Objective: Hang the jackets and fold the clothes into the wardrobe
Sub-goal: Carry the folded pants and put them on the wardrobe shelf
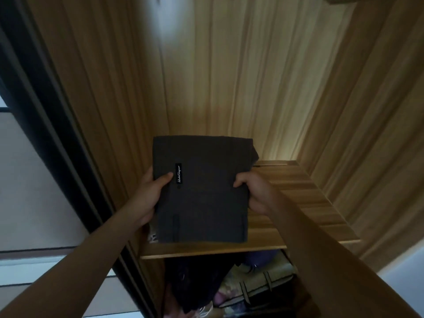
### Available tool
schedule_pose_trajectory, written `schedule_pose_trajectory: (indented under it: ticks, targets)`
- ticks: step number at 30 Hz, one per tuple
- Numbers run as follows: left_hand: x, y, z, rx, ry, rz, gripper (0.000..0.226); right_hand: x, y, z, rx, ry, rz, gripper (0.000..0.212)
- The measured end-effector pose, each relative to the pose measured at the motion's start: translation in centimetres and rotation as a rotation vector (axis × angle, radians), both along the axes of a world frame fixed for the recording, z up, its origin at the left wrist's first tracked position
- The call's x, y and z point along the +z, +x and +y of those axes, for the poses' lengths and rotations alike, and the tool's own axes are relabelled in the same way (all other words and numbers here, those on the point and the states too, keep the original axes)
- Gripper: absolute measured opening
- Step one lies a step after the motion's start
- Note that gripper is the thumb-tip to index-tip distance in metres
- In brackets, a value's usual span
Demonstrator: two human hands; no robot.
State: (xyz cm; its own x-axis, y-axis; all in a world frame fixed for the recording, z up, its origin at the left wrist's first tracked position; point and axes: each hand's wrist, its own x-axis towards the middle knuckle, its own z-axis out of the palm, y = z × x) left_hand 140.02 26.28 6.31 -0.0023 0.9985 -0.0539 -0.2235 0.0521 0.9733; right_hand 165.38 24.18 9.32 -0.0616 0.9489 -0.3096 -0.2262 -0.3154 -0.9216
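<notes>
Garment: I've got a folded garment [202, 191] dead centre, dark grey and squared into a flat rectangle. One corner of cloth pokes out at its 1 o'clock.
Tag: a small black tag [178, 173] with white script sits on top, toward the garment's 10 o'clock.
Left hand: the left hand [149, 193] grips the garment's 9 o'clock edge. Its thumb [166, 176] is pressed on top and the fingers are curled underneath, out of my sight.
Right hand: the right hand [254, 191] clamps the 3 o'clock edge, fingers curled round the fold and knuckles up.
Where it is: the garment is over the left part of a wooden shelf [298, 203], its near edge just short of the shelf's front lip. I can't tell whether it rests on the boards or is held just above them.
Underneath: a bit of pale patterned cloth [152, 236] peeks out at the garment's 7 o'clock corner.
Wardrobe: the wardrobe [367, 134] wraps round it all. Striped wood panels rise at 12 o'clock and along 3 o'clock, with a soft glow at the shelf's back corner.
Below the shelf: at 6 o'clock I see dark clothes [199, 285] piled in the lower compartment. Just right of them is a pale bag [259, 283] with dark straps.
Door frame: a dark frame [46, 111] runs down the 9 o'clock side, with a pale wall beyond it.
</notes>
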Motion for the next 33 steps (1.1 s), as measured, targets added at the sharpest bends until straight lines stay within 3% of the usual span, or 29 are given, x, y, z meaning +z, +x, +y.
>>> schedule_pose_trajectory:
  ticks: [6, 12, 18, 22, 27, 30, 33]
  targets:
    - [-2.0, -0.6, 3.2, 0.098, -0.042, 0.037, 0.035, -2.2, -0.3, 5.2, 0.098, -0.032, -0.014, 0.058]
    - [-4.3, -1.5, 6.7, 0.207, -0.076, 0.082, 0.039, -4.4, -1.1, 9.5, 0.178, -0.025, -0.011, 0.043]
    - [-7.7, -0.5, 10.8, 0.424, -0.106, 0.379, 0.049, -10.1, -2.1, 15.4, 0.170, -0.090, -0.035, 0.049]
    - [-10.7, -1.0, 12.3, 0.449, -0.194, 0.618, 0.047, -14.2, -2.8, 17.6, 0.217, -0.125, -0.044, 0.049]
    - [-15.2, -1.7, 13.1, 0.488, -0.337, 0.762, 0.055, -19.4, -4.5, 18.2, 0.160, -0.233, 0.002, 0.053]
    - [-18.1, -2.5, 12.7, 0.406, -0.412, 0.850, 0.072, -21.4, -5.1, 17.4, 0.186, -0.299, -0.148, 0.066]
    - [-20.4, -2.9, 11.8, 0.292, -0.374, 0.987, 0.075, -22.8, -5.3, 16.9, 0.146, -0.280, -0.296, 0.083]
